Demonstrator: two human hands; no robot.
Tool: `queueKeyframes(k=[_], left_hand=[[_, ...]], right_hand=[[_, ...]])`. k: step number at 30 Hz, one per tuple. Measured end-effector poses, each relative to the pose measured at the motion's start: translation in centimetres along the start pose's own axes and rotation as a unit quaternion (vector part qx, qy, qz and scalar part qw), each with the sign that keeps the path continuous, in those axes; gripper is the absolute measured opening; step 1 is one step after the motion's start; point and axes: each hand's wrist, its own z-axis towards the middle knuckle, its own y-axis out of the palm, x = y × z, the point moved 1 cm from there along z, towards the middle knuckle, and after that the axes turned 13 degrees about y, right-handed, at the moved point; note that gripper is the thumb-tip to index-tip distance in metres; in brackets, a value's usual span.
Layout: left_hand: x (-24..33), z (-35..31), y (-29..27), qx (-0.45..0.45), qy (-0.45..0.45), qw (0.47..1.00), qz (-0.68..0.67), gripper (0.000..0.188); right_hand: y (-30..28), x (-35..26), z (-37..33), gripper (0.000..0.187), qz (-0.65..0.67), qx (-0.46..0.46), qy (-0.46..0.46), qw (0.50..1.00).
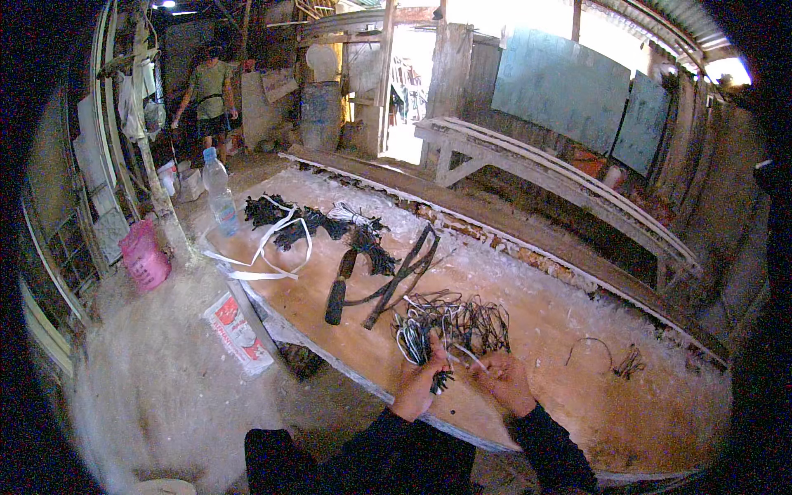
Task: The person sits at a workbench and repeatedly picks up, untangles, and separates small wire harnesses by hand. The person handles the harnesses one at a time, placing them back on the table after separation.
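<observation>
My left hand (414,389) is closed around a bundle of thin black and white cords (410,338), whose short dark ends (442,380) stick out below the palm. Just to its right, my right hand (506,384) pinches a white strand (469,355) that runs toward the bundle. Behind both hands lies a loose, tangled heap of similar cords (483,320) on the brown tabletop (577,384). Left of the heap are a dark-handled tool (340,289), perhaps a knife, and a folded dark strap (404,276).
Bundled black cords (313,227), a white strap (268,247) and a plastic bottle (219,194) occupy the table's far left. Few cord scraps (629,361) lie right. A bench (544,169) stands behind. A pink sack (145,254) sits on the floor; another person (210,95) stands far back.
</observation>
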Motion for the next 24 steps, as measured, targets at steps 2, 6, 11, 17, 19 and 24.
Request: queueKeyframes(k=[2, 6, 11, 17, 19, 24], left_hand=[[-0.1, 0.0, 0.1, 0.005, 0.047, 0.998, 0.043, 0.027], [0.2, -0.4, 0.6, 0.027, 0.014, 0.999, 0.033, 0.025], [1.3, -0.4, 1.0, 0.029, -0.082, 0.996, -0.012, 0.022], [1.2, -0.1, 0.8, 0.092, -0.076, 0.992, -0.037, 0.025], [1.3, 0.0, 1.0, 0.067, -0.051, 0.993, -0.080, 0.024], [1.2, 0.2, 0.7, 0.055, -0.041, 0.994, -0.081, 0.022]], right_hand=[[0.7, -0.1, -0.8, 0.005, 0.071, -0.066, 0.055, 0.994], [1.1, -1.1, -1.1, 0.007, 0.065, -0.087, 0.023, 0.994], [1.0, -1.7, -0.8, 0.011, -0.015, -0.063, -0.055, 0.996], [-0.4, -1.7, -0.6, 0.014, -0.018, -0.093, 0.045, 0.994], [-0.8, -1.6, -0.6, 0.014, 0.040, -0.077, 0.031, 0.996], [-0.8, 0.2, 0.1, 0.014, 0.176, -0.013, 0.100, 0.979]])
